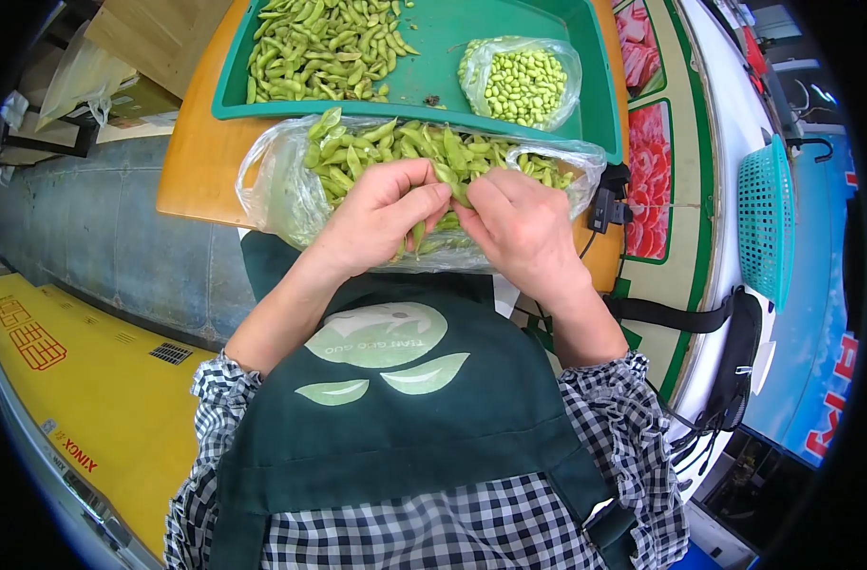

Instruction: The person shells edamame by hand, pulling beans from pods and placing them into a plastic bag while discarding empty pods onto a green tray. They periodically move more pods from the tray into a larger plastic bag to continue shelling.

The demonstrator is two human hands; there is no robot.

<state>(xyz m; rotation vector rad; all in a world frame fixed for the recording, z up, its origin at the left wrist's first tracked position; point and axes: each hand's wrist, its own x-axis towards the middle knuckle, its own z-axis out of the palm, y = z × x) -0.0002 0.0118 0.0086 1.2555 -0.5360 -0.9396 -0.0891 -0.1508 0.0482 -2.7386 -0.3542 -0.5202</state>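
Pinching a green pod [448, 179], the fingers [424, 202] partly hide it.

My left hand [381, 217] and right hand [526, 223] pinch a green pod [449, 180] between the fingertips. Beneath both hands lies an open plastic bag [283, 201] containing loose pods [424, 141]. Beyond the hands, a green tray [438, 62] rests on the table [200, 171]. Ahead of the left hand, the tray carries a pod pile [324, 47]; ahead of the right, a clear bag [568, 66] of shelled beans [524, 85]. A teal basket [766, 223] is located well right of my hands.
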